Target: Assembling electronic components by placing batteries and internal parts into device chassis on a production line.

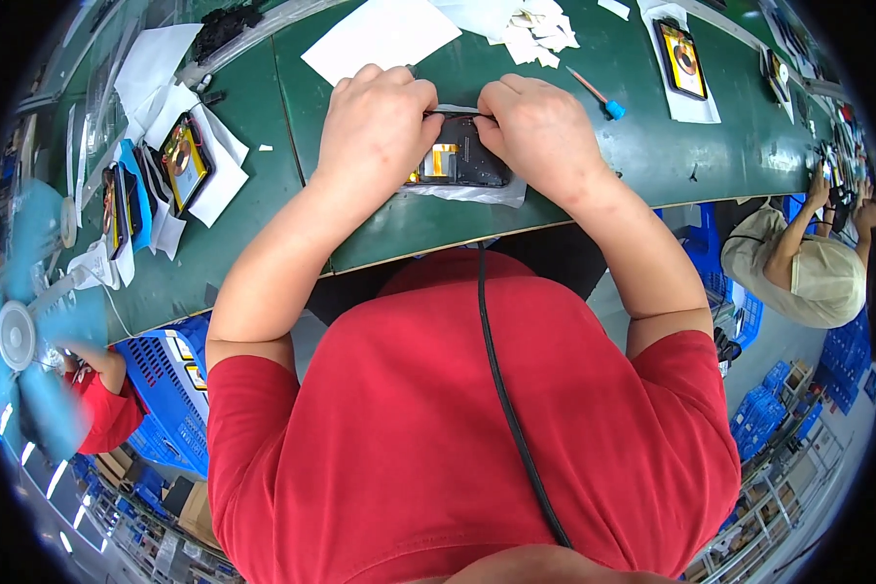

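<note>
A black phone-like device [482, 161], its back off and inner parts showing, lies on a white sheet [496, 197] at the table's near edge. A silvery patch with orange flex strips [442, 161] shows on its left half. My left hand [378, 122] is closed at the device's far left edge, thumb and fingers pinched together. My right hand [540, 127] pinches the same far edge further right. A thin pale strip [457, 109] runs along that edge between both hands. The fingertips partly hide what they grip.
A blue-handled screwdriver [611, 107] lies to the right, beyond it another opened device [681, 60] on paper. White scraps [537, 31] and a blank sheet [380, 39] lie at the back. More devices [185, 164] lean at left, near a spinning fan [17, 335]. Co-workers sit both sides.
</note>
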Motion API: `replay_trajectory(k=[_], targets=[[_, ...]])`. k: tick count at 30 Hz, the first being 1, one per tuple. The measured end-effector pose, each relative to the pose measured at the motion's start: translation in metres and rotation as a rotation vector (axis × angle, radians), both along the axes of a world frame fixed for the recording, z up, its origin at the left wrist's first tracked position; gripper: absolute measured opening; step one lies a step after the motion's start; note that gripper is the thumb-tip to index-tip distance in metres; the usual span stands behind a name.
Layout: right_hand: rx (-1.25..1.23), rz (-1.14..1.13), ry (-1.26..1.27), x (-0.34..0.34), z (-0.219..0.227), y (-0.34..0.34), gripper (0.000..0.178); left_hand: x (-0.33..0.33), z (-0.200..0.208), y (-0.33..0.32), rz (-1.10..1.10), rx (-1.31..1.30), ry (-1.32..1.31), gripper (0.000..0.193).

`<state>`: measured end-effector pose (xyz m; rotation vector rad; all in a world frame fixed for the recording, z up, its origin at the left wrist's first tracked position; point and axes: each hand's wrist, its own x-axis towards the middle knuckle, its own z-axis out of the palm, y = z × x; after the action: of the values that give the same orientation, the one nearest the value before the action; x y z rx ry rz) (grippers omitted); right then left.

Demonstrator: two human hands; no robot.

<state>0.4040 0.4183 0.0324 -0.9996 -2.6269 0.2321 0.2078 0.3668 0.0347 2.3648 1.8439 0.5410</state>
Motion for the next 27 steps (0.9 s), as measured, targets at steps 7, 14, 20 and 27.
replay_trajectory(k=[7, 14, 20, 27], targets=[[0.050, 0.018, -0.008, 0.000, -0.002, 0.001, 0.011, 0.003, -0.005, 0.002, -0.097, 0.131, 0.122, 0.009], [0.023, 0.106, 0.063, -0.015, -0.003, 0.005, 0.011, -0.002, -0.007, 0.004, -0.092, 0.086, 0.049, 0.008], [-0.034, 0.045, -0.021, -0.019, -0.002, 0.008, 0.012, -0.001, 0.012, -0.006, 0.010, -0.008, 0.018, 0.016], [-0.025, 0.037, 0.021, -0.020, -0.002, 0.002, 0.012, 0.004, 0.003, -0.014, 0.232, -0.067, -0.095, 0.017]])
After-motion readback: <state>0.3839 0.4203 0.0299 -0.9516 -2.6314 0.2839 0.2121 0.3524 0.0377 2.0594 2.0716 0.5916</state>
